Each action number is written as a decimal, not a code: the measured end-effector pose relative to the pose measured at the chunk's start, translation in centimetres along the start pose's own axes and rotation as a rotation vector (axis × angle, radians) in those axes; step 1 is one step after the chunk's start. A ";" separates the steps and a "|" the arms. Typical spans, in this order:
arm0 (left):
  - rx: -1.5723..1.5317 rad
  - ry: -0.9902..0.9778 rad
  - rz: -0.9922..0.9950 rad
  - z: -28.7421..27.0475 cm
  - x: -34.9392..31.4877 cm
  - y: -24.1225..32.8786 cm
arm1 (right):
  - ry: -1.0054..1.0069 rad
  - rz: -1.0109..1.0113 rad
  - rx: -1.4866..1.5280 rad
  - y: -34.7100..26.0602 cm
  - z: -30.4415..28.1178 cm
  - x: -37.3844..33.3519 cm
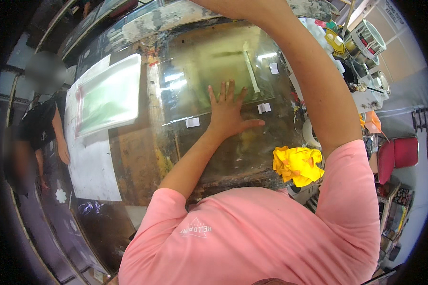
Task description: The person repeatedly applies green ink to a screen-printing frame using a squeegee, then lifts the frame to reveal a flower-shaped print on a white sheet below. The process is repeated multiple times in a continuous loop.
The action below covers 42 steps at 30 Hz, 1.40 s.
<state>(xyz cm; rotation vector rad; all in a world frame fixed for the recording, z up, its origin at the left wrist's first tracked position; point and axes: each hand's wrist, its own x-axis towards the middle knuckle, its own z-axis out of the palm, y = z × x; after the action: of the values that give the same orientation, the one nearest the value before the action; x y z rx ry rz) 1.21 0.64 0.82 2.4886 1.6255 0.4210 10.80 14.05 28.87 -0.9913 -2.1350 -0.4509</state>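
Note:
My left hand [227,111] lies flat with its fingers spread, the fingertips on the near edge of a clear sheet [190,95]. Under that sheet shows a yellowish-green rectangle with a pale strip [250,71] along its right side. My right arm reaches far forward over the right of the table, and my right hand [240,6] is cut off by the top edge, its fingers out of sight. Small white tabs [192,123] [264,108] sit by the sheet's near edge, and another white tab [274,68] by its right side. A crumpled yellow cloth [298,165] lies close to my body.
On the left, a stack of clear greenish sheets [110,95] rests on white paper [95,166]. A person [40,118] in dark clothes is beyond it. Tins and pots [364,42] crowd the right side, with a roll of tape [310,133] nearer. A red chair [397,154] stands further right.

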 end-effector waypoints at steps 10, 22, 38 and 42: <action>-0.033 0.028 0.042 1.6 1.4 -0.4 | -0.076 0.062 -0.026 0.9 1.7 1.6; -0.334 0.160 -0.013 -2.0 -1.3 -1.9 | 0.068 -0.010 0.030 -1.9 1.0 0.8; -0.343 0.327 -0.542 -7.7 -14.9 -7.6 | -0.742 0.088 0.387 -7.8 2.7 -20.8; -0.077 0.294 -0.539 -5.1 -15.1 -9.4 | -0.659 0.076 0.309 -9.6 5.1 -24.2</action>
<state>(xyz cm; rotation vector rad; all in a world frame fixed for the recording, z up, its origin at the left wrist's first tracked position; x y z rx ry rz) -14.27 -9.48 0.78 1.8851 2.2396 0.7730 11.68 -1.59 7.42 -1.1351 -2.6164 0.2874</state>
